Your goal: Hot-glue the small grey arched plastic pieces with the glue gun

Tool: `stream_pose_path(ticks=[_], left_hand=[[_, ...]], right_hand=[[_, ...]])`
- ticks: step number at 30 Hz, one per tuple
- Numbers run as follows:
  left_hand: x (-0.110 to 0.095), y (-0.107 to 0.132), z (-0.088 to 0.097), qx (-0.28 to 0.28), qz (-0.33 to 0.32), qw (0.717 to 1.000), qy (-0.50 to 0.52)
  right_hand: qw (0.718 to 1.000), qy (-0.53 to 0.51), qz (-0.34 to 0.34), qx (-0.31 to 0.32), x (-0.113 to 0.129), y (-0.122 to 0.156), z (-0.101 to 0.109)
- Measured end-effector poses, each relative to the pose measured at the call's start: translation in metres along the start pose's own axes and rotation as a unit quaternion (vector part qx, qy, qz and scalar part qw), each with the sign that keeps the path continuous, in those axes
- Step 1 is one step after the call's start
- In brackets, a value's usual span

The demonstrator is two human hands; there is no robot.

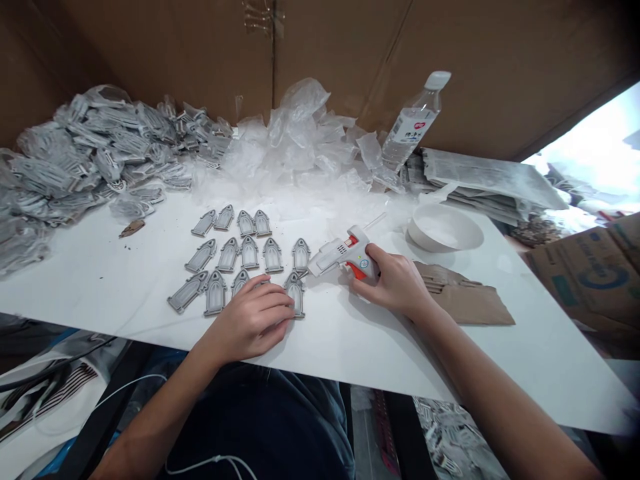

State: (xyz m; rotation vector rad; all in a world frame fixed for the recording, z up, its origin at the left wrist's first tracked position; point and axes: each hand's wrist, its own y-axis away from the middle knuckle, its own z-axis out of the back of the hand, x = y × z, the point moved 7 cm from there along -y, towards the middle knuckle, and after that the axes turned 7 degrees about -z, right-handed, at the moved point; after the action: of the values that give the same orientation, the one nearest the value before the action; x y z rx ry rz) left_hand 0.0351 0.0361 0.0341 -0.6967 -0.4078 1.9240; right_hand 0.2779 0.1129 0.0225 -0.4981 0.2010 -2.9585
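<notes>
My right hand point(397, 280) is wrapped round a white and orange hot glue gun point(345, 253), its nozzle pointing left at the upper edge of a grey arch-shaped piece point(295, 293). A clear glue stick sticks out of the gun's back end. My left hand point(257, 317) lies palm down with its fingers stretched to the right, fingertips against that piece; its thumb is hidden. Under and behind these fingers, other pieces are partly covered. Several more grey arch pieces point(229, 255) lie in rough rows on the white table point(330, 340).
Bagged grey pieces point(85, 147) are heaped at the back left, with crumpled clear bags point(300, 140) beside them. A tilted water bottle point(413, 127), a white bowl-shaped pan point(445, 230) and folded brown cardboard point(465, 300) are on the right. Cardboard walls point(325, 47) close off the back.
</notes>
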Motion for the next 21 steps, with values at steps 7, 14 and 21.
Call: stream_pose_path(ticks=[7,14,21], left_hand=[[0.0000,0.0009,-0.0004,0.001,0.002,1.000,0.007],[-0.0005,-0.0002,0.0000,0.006,0.005,1.000,0.010],[-0.0009,-0.0005,-0.0007,0.007,0.005,1.000,0.011]], right_hand=[[1.000,-0.005,0.005,-0.024,0.0037,0.0013,0.0046],[1.000,-0.002,0.002,-0.013,0.0041,0.0021,0.0048],[1.000,0.002,0.010,-0.024,0.0047,0.0027,0.0047]])
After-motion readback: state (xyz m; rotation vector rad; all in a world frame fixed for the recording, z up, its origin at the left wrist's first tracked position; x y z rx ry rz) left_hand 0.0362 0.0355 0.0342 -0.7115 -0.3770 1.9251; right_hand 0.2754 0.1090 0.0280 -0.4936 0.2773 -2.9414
